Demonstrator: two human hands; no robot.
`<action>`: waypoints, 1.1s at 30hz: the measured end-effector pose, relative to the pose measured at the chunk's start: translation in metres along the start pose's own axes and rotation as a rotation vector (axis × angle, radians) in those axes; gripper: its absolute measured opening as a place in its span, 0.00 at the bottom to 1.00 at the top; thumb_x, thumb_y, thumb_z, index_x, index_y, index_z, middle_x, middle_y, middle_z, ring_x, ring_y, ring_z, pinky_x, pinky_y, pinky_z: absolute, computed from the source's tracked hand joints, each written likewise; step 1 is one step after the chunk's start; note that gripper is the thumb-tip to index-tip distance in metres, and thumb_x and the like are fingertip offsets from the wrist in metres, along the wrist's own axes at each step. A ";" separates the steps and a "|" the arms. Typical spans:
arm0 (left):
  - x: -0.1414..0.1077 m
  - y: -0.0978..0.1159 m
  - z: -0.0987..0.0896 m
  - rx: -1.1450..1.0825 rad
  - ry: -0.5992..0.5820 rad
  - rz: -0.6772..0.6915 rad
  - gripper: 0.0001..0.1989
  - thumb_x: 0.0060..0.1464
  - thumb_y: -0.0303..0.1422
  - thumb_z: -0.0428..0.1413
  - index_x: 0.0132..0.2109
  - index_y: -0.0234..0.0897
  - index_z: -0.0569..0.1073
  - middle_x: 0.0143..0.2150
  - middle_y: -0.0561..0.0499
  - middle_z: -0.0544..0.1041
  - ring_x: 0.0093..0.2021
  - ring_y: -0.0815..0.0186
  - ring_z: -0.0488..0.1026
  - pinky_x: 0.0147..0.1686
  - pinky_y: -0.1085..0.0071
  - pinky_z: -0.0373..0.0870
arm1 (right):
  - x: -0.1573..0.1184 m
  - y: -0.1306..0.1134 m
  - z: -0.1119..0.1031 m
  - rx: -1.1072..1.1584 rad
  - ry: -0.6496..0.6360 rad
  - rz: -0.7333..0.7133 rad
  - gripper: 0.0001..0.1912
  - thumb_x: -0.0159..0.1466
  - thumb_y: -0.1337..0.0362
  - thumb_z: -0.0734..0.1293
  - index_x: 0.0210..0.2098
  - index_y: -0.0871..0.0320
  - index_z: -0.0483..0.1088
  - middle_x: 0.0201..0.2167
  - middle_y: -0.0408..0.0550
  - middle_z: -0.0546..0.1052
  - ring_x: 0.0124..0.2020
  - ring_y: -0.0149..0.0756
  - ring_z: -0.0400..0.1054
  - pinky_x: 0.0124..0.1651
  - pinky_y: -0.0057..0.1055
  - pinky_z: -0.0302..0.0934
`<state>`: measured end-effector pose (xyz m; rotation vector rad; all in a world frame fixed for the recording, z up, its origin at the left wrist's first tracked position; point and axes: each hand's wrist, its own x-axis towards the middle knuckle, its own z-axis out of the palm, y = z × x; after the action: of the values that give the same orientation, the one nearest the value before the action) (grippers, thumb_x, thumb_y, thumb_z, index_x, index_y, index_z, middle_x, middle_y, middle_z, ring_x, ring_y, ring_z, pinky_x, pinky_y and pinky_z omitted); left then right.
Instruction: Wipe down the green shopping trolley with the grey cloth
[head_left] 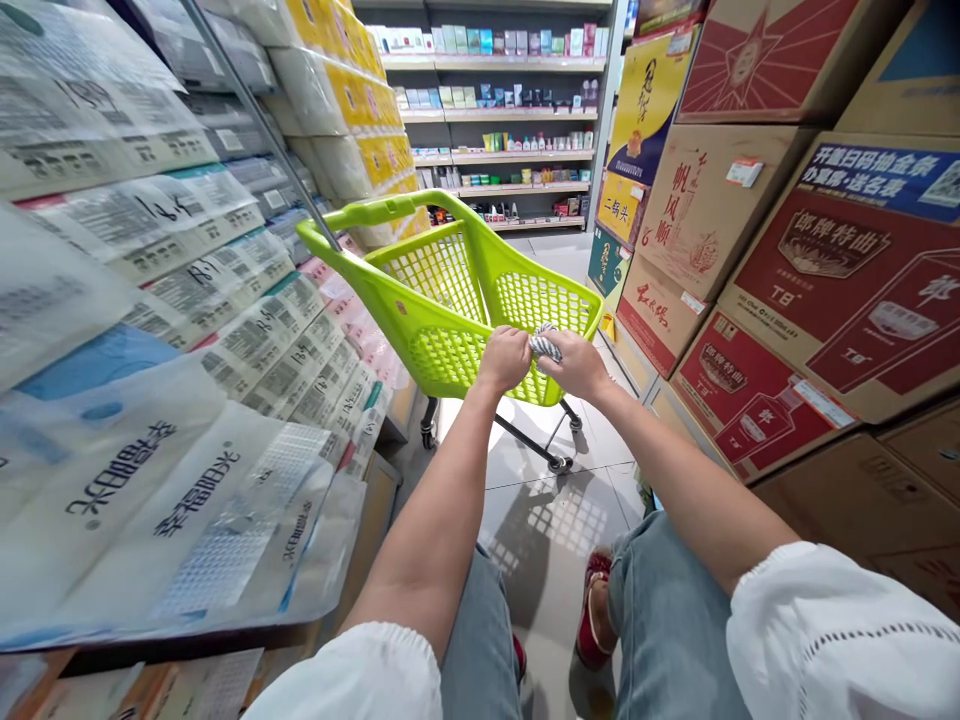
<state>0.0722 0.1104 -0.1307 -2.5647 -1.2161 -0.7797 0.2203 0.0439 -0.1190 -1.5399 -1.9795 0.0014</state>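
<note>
Rope [547, 344] in closed left grip [505, 358], closed right grip [574, 364]

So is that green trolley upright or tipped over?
Upright: the green trolley stands open side up, with its visible wheels down on the tiled floor.

The cart [439, 345] stands between packages [225, 300] on the left and boxes [825, 280] on the right, before shelves [517, 116].
</note>
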 end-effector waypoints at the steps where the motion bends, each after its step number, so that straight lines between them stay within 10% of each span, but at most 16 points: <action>1: -0.002 0.000 -0.001 0.009 0.004 0.015 0.17 0.62 0.32 0.41 0.31 0.38 0.70 0.33 0.46 0.75 0.38 0.60 0.69 0.46 0.62 0.64 | -0.001 0.002 -0.002 -0.003 0.000 -0.015 0.19 0.60 0.59 0.60 0.50 0.53 0.69 0.45 0.47 0.74 0.44 0.38 0.66 0.46 0.29 0.57; 9: -0.004 0.008 0.000 0.039 0.032 0.020 0.20 0.65 0.36 0.38 0.33 0.38 0.70 0.35 0.45 0.74 0.40 0.60 0.69 0.50 0.60 0.60 | -0.005 0.047 -0.020 -0.010 0.011 0.110 0.19 0.60 0.59 0.60 0.49 0.54 0.70 0.46 0.47 0.73 0.44 0.37 0.67 0.47 0.30 0.58; 18: -0.008 0.019 0.010 0.045 0.080 -0.050 0.18 0.64 0.36 0.39 0.33 0.38 0.71 0.37 0.44 0.74 0.45 0.57 0.68 0.57 0.56 0.55 | -0.014 0.002 -0.004 -0.141 0.038 0.062 0.20 0.61 0.58 0.61 0.52 0.55 0.69 0.44 0.52 0.73 0.45 0.42 0.64 0.49 0.34 0.56; 26: -0.009 0.007 0.009 -0.029 0.075 -0.024 0.20 0.65 0.37 0.37 0.33 0.39 0.70 0.35 0.46 0.73 0.43 0.60 0.68 0.60 0.58 0.54 | -0.018 0.046 -0.017 -0.102 -0.030 0.069 0.19 0.59 0.60 0.63 0.49 0.52 0.71 0.46 0.48 0.72 0.45 0.40 0.65 0.46 0.32 0.58; 33: -0.010 -0.003 0.008 -0.013 0.055 -0.034 0.20 0.65 0.37 0.38 0.33 0.40 0.71 0.35 0.48 0.73 0.43 0.61 0.68 0.61 0.56 0.54 | -0.017 0.029 -0.004 -0.059 -0.031 0.025 0.19 0.60 0.59 0.62 0.49 0.54 0.71 0.45 0.49 0.72 0.45 0.39 0.65 0.48 0.33 0.59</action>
<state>0.0673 0.1090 -0.1428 -2.5211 -1.2455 -0.8617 0.2494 0.0369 -0.1344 -1.6115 -2.0005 -0.0231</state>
